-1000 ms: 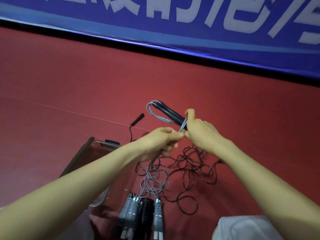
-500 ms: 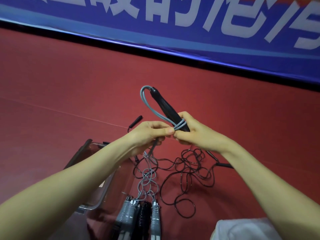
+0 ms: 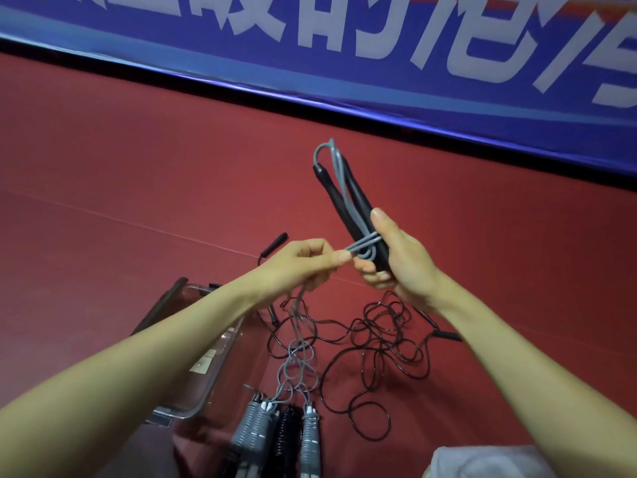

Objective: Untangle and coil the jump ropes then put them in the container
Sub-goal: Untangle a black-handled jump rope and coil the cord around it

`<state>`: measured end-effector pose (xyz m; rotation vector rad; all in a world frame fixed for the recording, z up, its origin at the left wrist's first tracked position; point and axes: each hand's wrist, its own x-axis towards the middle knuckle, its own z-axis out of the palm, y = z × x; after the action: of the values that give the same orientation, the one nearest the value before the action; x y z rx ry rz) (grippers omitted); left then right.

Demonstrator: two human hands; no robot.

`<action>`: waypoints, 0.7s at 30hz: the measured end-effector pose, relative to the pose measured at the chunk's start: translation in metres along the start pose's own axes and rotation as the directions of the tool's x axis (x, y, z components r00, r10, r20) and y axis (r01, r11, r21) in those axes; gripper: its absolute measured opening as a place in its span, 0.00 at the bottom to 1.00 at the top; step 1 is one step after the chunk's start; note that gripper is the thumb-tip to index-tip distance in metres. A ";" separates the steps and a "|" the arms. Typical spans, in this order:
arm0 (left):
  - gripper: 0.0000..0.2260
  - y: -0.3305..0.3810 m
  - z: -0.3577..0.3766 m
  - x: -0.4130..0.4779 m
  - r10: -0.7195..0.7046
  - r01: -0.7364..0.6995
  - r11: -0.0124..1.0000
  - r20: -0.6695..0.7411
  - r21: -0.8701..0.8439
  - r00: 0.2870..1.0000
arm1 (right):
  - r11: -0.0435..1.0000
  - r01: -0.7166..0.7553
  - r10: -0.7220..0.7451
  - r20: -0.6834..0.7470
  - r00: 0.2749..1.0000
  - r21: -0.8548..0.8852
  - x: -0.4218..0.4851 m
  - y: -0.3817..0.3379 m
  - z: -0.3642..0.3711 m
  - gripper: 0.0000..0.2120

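Observation:
My right hand [image 3: 396,257] grips two black jump-rope handles [image 3: 348,201] held together, pointing up and away. A grey rope [image 3: 336,167] loops over their tops and wraps around them near my fingers. My left hand [image 3: 306,262] pinches that grey rope just left of the handles, and the rope hangs down from it to the floor. A tangle of thin black rope [image 3: 379,339] lies on the red floor below my hands. A clear plastic container [image 3: 193,360] sits at the lower left, partly hidden by my left forearm.
Several coiled ropes with grey and black handles [image 3: 275,432] lie next to the container's right side. A loose black handle [image 3: 274,244] lies on the floor beyond my left hand. A blue banner [image 3: 344,46] runs along the far wall. Grey cloth [image 3: 489,460] shows bottom right.
My right hand has tilted the black handles more upright and raised them. My left hand has drawn the grey rope around the handles, where a loop now sits.

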<state>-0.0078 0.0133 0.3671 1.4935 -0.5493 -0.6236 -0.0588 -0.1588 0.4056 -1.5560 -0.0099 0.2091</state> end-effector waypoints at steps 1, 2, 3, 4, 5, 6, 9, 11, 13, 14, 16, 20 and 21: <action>0.15 -0.004 -0.004 0.001 0.000 -0.002 0.999 0.025 0.049 1.000 | 1.000 -0.005 0.005 -0.003 1.000 0.031 0.000 -0.003 -0.002 0.20; 0.17 -0.007 -0.008 0.002 -0.015 0.012 0.998 0.050 0.059 0.999 | 0.999 -0.010 0.010 0.003 1.000 0.052 -0.001 -0.007 -0.004 0.21; 0.19 -0.011 -0.012 0.002 -0.036 0.032 0.998 0.083 0.048 0.996 | 0.997 -0.017 0.016 0.023 1.000 0.070 -0.003 -0.010 -0.006 0.21; 0.18 -0.013 -0.016 0.003 -0.041 0.039 0.999 0.115 0.020 0.993 | 0.996 -0.030 0.025 0.056 0.998 0.084 -0.004 -0.013 -0.008 0.22; 0.16 -0.013 -0.018 0.001 -0.032 0.032 0.999 0.159 0.004 0.987 | 0.994 -0.049 0.040 0.096 0.995 0.096 -0.005 -0.015 -0.009 0.24; 0.12 -0.014 -0.021 0.001 -0.026 0.028 1.000 0.187 -0.007 0.982 | 0.992 -0.080 0.065 0.144 0.987 0.100 -0.007 -0.016 -0.009 0.24; 0.15 -0.013 -0.036 0.003 -0.059 0.051 0.995 0.088 0.084 0.994 | 0.982 -0.190 0.174 0.324 0.930 0.019 -0.014 -0.018 -0.003 0.25; 0.14 -0.029 -0.054 0.011 -0.054 0.052 0.976 0.005 0.209 0.999 | 0.958 -0.252 0.285 0.400 0.871 -0.133 -0.019 -0.018 0.002 0.23; 0.05 -0.025 -0.058 0.014 -0.005 -0.015 0.923 0.052 0.384 0.999 | 0.919 -0.291 0.385 0.451 0.805 -0.265 -0.022 -0.014 0.006 0.19; 0.02 -0.014 -0.053 0.010 0.010 -0.041 0.913 0.078 0.407 0.997 | 0.896 -0.313 0.434 0.468 0.770 -0.316 -0.022 -0.011 0.007 0.18; 0.05 0.010 -0.043 0.004 0.045 -0.074 0.916 0.081 0.393 0.996 | 0.833 -0.342 0.530 0.451 0.718 -0.435 -0.020 -0.005 0.011 0.19; 0.09 0.025 -0.032 0.002 0.071 -0.158 0.824 0.177 0.544 0.982 | 0.616 -0.276 0.637 0.261 0.725 -0.738 -0.013 0.010 0.018 0.19; 0.09 0.026 -0.027 0.002 0.067 -0.160 0.768 0.172 0.620 0.983 | 0.548 -0.239 0.626 0.203 0.753 -0.801 -0.010 0.014 0.019 0.22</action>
<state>0.0126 0.0313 0.3923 2.0400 -1.0282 -0.4641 -0.0733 -0.1418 0.3930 -2.2767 -0.0879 1.1391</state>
